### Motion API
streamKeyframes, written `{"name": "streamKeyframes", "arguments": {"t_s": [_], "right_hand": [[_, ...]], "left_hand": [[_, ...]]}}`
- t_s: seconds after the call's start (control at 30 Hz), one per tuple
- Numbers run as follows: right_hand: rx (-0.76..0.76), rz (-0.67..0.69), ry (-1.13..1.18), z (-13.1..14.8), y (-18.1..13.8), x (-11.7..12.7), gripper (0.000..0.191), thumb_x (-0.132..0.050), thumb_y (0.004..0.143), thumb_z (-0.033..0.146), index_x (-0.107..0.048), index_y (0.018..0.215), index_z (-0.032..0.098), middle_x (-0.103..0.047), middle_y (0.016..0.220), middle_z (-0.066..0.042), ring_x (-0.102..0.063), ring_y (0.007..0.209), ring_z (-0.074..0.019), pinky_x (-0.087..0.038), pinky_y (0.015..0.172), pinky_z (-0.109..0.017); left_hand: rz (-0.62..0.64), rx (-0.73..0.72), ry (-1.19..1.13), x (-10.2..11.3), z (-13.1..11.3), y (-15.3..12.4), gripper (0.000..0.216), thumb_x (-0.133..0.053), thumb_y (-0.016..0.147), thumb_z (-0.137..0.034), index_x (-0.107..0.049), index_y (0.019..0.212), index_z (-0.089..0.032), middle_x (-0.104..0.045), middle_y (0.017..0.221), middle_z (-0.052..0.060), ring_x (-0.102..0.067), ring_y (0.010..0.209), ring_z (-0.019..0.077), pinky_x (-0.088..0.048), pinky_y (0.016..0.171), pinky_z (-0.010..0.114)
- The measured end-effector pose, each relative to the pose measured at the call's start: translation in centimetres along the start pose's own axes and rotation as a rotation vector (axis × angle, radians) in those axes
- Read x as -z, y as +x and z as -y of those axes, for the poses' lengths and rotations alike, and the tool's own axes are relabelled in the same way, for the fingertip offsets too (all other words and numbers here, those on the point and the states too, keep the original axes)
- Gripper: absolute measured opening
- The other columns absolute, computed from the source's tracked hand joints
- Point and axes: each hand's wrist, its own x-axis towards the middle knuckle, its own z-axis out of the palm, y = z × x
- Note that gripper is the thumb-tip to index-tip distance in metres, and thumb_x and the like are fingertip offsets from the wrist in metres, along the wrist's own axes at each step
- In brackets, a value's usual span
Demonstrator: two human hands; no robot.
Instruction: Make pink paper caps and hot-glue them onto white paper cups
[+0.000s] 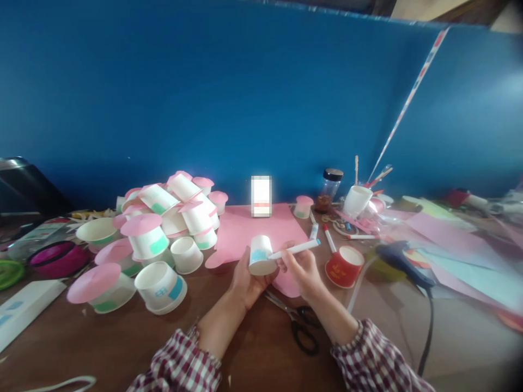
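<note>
The left hand [244, 284] grips the cup [261, 264] while the right hand [303, 273] pinches the marker [297, 249], whose strokes should be light.

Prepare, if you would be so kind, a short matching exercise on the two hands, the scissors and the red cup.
Column one:
1. Left hand
2. Right hand
3. Scissors
4. Red cup

Column two:
A. Lying on the brown table, black handles nearer the person than the blades
B. Holding a white marker with a blue end
C. Standing mouth up, to the right of both hands
D. Holding a white paper cup with blue drawing on its side

Right pairs: 1-D, 2-B, 3-A, 4-C.
</note>
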Motion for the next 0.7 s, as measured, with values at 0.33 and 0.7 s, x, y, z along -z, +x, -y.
{"name": "streamKeyframes", "arguments": {"t_s": [0.33, 0.7], "right_hand": [[0.018, -0.046, 0.005, -0.05, 0.09, -0.12, 0.016, -0.059, 0.083, 0.03, -0.055, 0.075, 0.017, -0.055, 0.057, 0.002, -0.049, 0.052, -0.0101, -0.04, 0.051, -0.023], [0.049, -0.024, -0.096, 0.46, -0.12, -0.14, 0.013, -0.054, 0.084, 0.024, -0.055, 0.074, 0.017, -0.055, 0.057, 0.003, -0.05, 0.052, -0.0093, -0.04, 0.051, -0.021]], "left_hand": [[0.069, -0.006, 0.089, -0.13, 0.18, -0.33, 0.044, -0.048, 0.087, -0.044, -0.059, 0.104, -0.005, -0.066, 0.09, 0.015, -0.064, 0.078, 0.0225, -0.053, 0.076, 0.037], [0.008, -0.159, 0.25, -0.82, 0.57, -0.82, 0.045, -0.047, 0.086, -0.049, -0.062, 0.095, -0.008, -0.069, 0.084, 0.013, -0.065, 0.076, 0.0228, -0.053, 0.074, 0.037]]}}
